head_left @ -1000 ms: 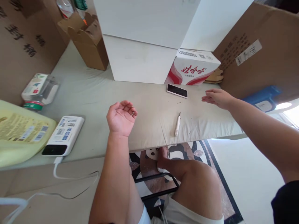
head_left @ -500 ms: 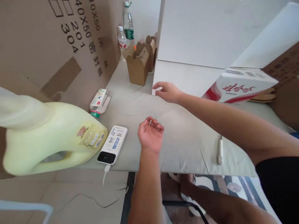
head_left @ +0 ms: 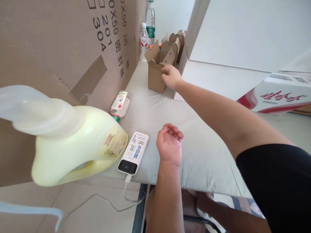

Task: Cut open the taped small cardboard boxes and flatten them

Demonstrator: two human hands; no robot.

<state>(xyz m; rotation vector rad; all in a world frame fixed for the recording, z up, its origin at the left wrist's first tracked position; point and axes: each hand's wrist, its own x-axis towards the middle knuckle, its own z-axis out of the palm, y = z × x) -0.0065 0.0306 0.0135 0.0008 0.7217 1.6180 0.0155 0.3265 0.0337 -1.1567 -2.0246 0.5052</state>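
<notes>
My right hand [head_left: 171,76] reaches far across the grey-covered table [head_left: 194,155] and grips the side of a small brown takeaway box [head_left: 156,71] with open flaps. My left hand [head_left: 169,144] rests palm up near the front edge, its fingers curled in; a small thin thing may lie in them, but I cannot make it out. A white power bank [head_left: 133,152] lies just left of that hand, its cable hanging off the table.
A big pale yellow jug [head_left: 73,145] lies on its side at the left. Behind it stands a large printed cardboard box [head_left: 60,48]. A small bottle [head_left: 120,105] lies beside it. Two water bottles [head_left: 147,29] stand at the back. A red-and-white carton [head_left: 279,97] sits at the right.
My head has turned left, so the phone and white tool have left the view. My right hand has swept from the right side over to the brown box. My left hand's fingers have curled tighter.
</notes>
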